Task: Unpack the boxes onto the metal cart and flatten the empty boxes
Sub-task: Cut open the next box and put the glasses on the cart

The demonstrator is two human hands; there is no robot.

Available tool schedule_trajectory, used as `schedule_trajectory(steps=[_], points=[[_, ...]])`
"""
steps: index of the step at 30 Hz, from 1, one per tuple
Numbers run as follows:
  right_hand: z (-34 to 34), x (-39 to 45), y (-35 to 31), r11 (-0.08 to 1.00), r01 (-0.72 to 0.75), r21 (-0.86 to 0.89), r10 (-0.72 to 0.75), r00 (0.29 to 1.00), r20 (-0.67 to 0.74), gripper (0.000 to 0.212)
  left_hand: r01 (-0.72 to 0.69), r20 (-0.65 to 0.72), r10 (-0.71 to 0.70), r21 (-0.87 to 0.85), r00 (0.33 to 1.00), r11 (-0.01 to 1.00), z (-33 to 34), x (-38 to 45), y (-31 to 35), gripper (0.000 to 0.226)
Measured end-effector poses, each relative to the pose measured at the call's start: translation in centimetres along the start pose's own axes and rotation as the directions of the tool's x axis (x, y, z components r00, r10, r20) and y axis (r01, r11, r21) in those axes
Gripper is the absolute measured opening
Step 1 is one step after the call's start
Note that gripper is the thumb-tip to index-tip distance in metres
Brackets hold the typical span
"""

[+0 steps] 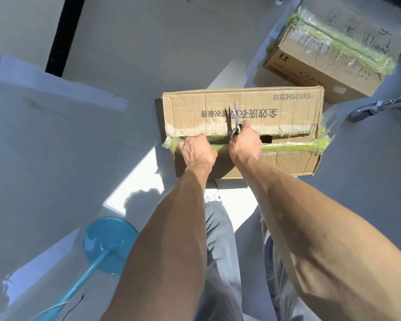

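Note:
A brown cardboard box [276,112] with printed characters lies on the pale floor in front of me. Its top seam is split, and green-tinted tape [294,147] runs along the near flap's edge. My left hand [197,150] grips the near flap's edge at the left end of the seam, fingers curled into the gap. My right hand [247,143] grips metal scissors [234,117] whose blades point away from me over the far flap. The box's contents are hidden.
A second taped cardboard box [329,54] sits beyond at the upper right. A metal bar with a joint [380,105] enters from the right edge. A blue round-based stand [109,244] stands at the lower left. My grey-trousered legs are below.

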State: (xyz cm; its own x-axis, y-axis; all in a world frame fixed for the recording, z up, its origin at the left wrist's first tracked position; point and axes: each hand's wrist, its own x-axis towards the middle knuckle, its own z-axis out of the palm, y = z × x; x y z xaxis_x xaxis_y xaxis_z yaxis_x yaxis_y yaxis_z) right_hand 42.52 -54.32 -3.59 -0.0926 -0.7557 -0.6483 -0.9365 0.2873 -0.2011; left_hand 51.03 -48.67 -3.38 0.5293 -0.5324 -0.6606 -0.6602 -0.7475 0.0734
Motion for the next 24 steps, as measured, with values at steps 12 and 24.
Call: schedule_trajectory(steps=[12, 24], points=[[0.0, -2.1, 1.4, 0.974, 0.003, -0.227, 0.026, 0.992, 0.126, 0.028, 0.805, 0.650, -0.494, -0.554, 0.577, 0.212, 3.5, -1.8, -1.9, 0.108], [-2.9, -3.1, 5.9, 0.975, 0.135, -0.177, -0.124, 0.990, 0.074, 0.024, 0.513, 0.262, -0.605, -0.810, 0.752, 0.286, 3.3, -3.0, -0.8, 0.054]])
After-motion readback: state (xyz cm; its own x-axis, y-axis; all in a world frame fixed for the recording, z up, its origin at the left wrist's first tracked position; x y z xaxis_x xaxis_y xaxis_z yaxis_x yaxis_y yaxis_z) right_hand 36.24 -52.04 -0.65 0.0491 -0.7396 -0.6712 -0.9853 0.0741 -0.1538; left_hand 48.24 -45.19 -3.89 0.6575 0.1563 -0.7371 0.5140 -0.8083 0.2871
